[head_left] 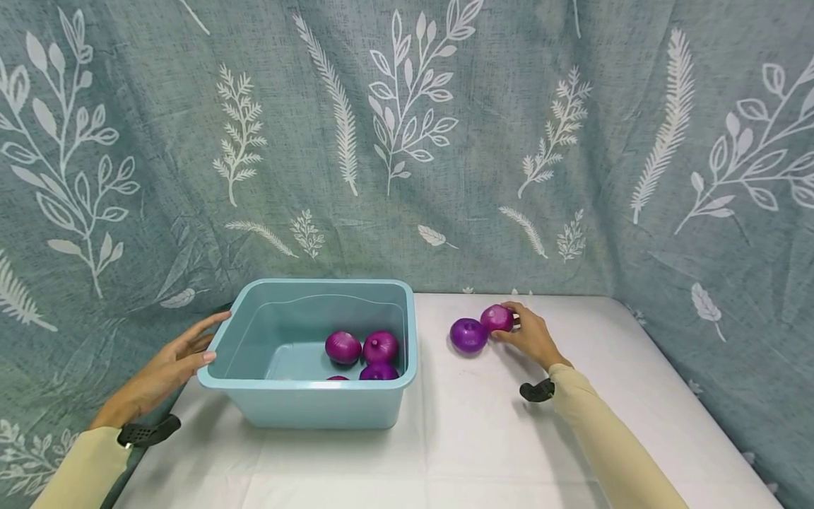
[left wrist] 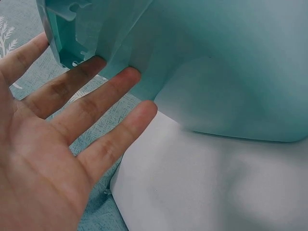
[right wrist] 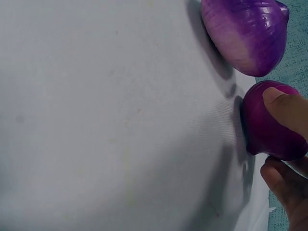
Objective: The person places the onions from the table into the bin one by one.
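Observation:
My right hand (head_left: pixel 529 334) holds a red onion (head_left: pixel 497 318) between thumb and fingers at the back right of the table. In the right wrist view the thumb lies over that onion (right wrist: pixel 272 122). A darker purple onion (head_left: pixel 468 336) sits just left of it. My left hand (head_left: pixel 155 371) is at the left side of a light blue plastic bin (head_left: pixel 311 385), thumb and a fingertip at its rim. In the left wrist view the fingers (left wrist: pixel 103 103) are straight and spread against the bin's outer wall. Inside the bin, several onions (head_left: pixel 380 348) lie toward the right, some partly hidden by the front rim.
The bin stands on a white-covered table (head_left: pixel 470 438), left of the two onions. A blue-green curtain (head_left: pixel 483 177) with white leaf prints hangs behind the table and along both sides.

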The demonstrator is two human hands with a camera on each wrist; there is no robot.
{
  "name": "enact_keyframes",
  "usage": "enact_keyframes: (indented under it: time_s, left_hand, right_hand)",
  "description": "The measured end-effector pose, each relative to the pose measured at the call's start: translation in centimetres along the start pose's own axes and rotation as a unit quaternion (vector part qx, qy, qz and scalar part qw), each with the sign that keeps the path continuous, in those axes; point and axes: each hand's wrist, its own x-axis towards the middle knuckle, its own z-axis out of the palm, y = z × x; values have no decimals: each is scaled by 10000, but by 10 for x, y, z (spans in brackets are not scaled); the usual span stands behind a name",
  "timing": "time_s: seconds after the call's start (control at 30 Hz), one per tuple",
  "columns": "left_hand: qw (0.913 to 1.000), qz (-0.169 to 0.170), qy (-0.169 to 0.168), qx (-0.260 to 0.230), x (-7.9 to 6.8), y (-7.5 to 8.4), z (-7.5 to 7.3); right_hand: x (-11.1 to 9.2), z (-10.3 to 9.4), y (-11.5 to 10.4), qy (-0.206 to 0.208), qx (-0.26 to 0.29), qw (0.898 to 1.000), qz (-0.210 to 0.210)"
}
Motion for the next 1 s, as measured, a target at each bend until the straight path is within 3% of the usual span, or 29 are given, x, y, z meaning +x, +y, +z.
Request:
enact_keyframes:
  time_s: [0.4, 1.0]
  left_hand:
    - [10000, -3, -14, 29, -1, 0, 1]
    - [10000, -53, -43, 6, -3, 2, 1]
  right_hand:
    - [-8, -4, 4, 175, 54, 9998, -19]
    - [-14, -20, -12, 303, 163, 9994, 42]
